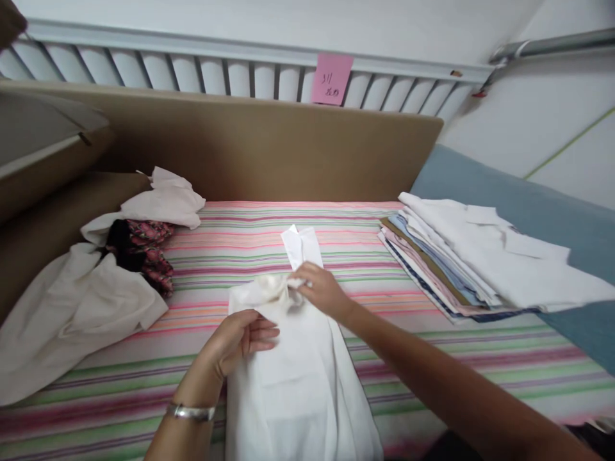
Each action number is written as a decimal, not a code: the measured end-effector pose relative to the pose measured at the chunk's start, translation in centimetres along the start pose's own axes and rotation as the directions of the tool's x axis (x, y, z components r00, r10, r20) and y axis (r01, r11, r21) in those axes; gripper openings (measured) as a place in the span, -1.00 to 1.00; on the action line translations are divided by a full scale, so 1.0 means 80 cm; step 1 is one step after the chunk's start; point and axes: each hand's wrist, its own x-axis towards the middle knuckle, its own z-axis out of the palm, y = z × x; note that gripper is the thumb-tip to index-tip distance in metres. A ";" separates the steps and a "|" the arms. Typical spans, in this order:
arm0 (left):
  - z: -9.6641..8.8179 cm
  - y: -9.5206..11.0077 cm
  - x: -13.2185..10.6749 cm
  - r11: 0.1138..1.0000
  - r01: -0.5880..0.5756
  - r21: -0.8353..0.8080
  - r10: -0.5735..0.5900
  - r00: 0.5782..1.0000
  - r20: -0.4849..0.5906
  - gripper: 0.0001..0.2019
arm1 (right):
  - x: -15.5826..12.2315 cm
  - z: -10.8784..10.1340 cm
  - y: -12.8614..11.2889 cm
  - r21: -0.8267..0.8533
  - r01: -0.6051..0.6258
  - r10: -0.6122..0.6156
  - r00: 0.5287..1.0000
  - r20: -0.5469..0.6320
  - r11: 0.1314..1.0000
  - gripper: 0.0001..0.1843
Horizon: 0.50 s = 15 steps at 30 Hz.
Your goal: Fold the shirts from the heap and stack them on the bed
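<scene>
A white shirt [298,378] lies lengthwise in front of me, its lower end running out at the bottom of the view. Near its top, the fabric is bunched, and a narrow white strip like a cuff or sleeve end [302,246] sticks out beyond it. My right hand [317,288] pinches the bunched fabric at the upper edge. My left hand [247,339], with a silver bracelet at the wrist, rests at the shirt's left side; its fingers are loosely curved and apart from the thumb, over the cloth.
Striped cloth [206,262] covers the surface. To the right is a stack of folded clothes [432,256] with a white garment on top. At left, crumpled white clothes [86,307] and a dark floral piece [148,250] lie against cardboard [269,147]. Behind it is a radiator with a pink note [331,78].
</scene>
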 end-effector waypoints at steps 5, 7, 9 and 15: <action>0.026 -0.006 -0.014 0.999 -0.033 0.024 0.029 0.986 0.167 -0.66 | 0.115 -0.029 0.025 0.063 -0.085 0.085 0.996 -0.007 0.994 -0.89; 0.032 -0.010 -0.007 0.999 -0.031 -0.006 0.032 0.974 0.225 -0.66 | 0.146 -0.034 0.034 0.046 -0.080 0.079 0.997 0.024 0.996 -0.88; 0.032 -0.013 0.007 0.998 0.001 -0.059 0.015 0.965 0.261 -0.64 | 0.163 -0.033 0.044 0.034 -0.084 0.082 0.996 0.037 0.996 -0.88; 0.012 -0.016 0.045 0.980 0.061 -0.189 -0.001 0.954 0.301 -0.66 | 0.153 -0.029 0.042 -0.001 -0.020 0.020 0.999 -0.028 1.000 -0.87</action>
